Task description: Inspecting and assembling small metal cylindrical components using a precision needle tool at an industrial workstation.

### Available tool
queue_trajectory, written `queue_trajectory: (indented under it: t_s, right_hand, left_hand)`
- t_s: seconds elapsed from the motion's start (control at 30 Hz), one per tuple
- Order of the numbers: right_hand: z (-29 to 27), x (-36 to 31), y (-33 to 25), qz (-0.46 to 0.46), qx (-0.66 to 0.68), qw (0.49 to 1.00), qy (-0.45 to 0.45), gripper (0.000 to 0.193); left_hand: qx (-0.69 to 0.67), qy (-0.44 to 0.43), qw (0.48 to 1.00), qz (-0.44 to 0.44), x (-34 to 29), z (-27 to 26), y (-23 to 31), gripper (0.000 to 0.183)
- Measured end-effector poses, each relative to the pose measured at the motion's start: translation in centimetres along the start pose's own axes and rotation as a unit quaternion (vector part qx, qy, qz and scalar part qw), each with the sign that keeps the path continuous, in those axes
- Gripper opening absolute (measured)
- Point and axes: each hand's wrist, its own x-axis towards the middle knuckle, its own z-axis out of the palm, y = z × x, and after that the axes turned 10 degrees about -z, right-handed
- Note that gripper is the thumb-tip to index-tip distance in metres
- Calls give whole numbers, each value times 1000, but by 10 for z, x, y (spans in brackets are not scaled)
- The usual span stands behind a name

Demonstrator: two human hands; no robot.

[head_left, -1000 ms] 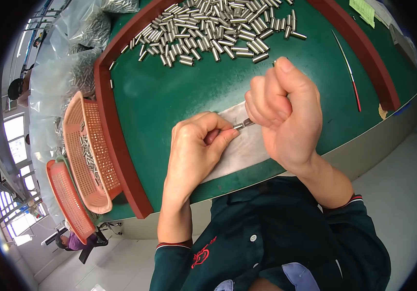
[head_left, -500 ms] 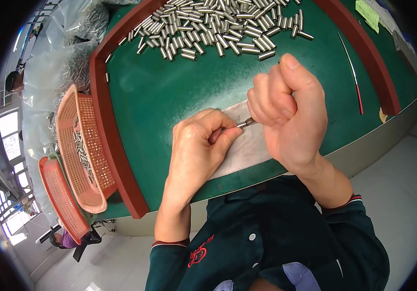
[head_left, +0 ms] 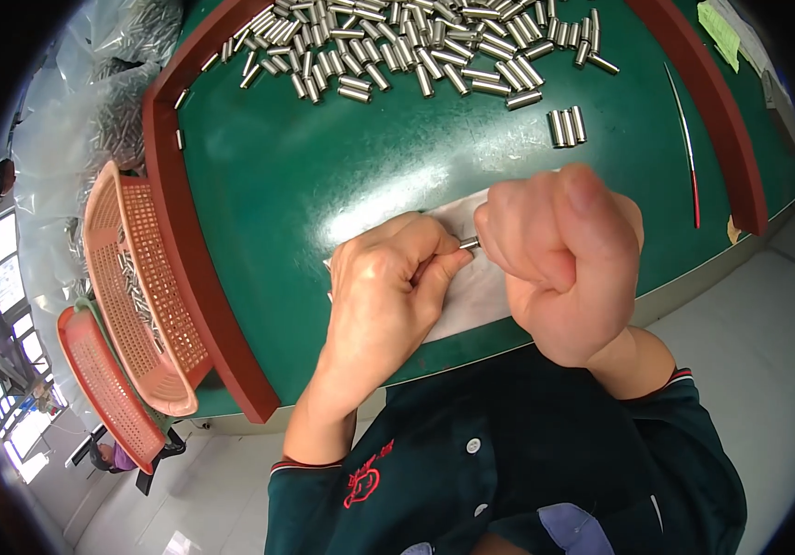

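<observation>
My left hand [head_left: 379,277] is closed, its thumb and forefinger pinching a small shiny metal cylinder [head_left: 469,242] whose end shows between my hands. Just right of it, my right hand [head_left: 569,264] is curled into a fist, thumb on top. What lies inside that fist is hidden. Below both hands a pale cloth [head_left: 472,305] is spread on the green tabletop [head_left: 268,185]. Three metal cylinders [head_left: 568,128] stand side by side beyond my right hand.
A large heap of metal cylinders [head_left: 416,46] covers the far part of the table. Red-brown rails [head_left: 189,240] border it. A thin red-handled tool [head_left: 695,190] lies at right. Pink baskets [head_left: 143,305] and clear bags of metal parts [head_left: 124,111] stand at left.
My right fist has come nearer and lower, uncovering the three cylinders behind it. Less of the metal between my hands shows now. The view has shifted slightly.
</observation>
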Motion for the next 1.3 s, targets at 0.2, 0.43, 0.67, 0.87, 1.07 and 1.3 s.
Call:
queue_trajectory:
  t_s: [0.2,0.43,0.67,0.87,1.07,1.3]
  right_hand:
    - [6,1,3,-3,-12,1000,10,41]
    - [10,-4,2,-39,-32,999,11,42]
    - [0,-4,2,-38,-4,999,23,42]
    - [0,-5,0,-27,0,1000,6,42]
    - [2,-4,1,-40,-17,999,-5,42]
    - [-3,-3,3,-47,-16,999,8,42]
  left_hand:
    - [-6,8,1000,19,3,2,0,12]
    - [25,30,999,24,-6,4,6,11]
    - [91,174,980,43,-36,-32,14,8]
    - [289,472,831,-55,-75,-138,-19,11]
    - [413,469,779,-48,-68,-155,-44,22]
    - [289,259,922,-5,31,-54,20,24]
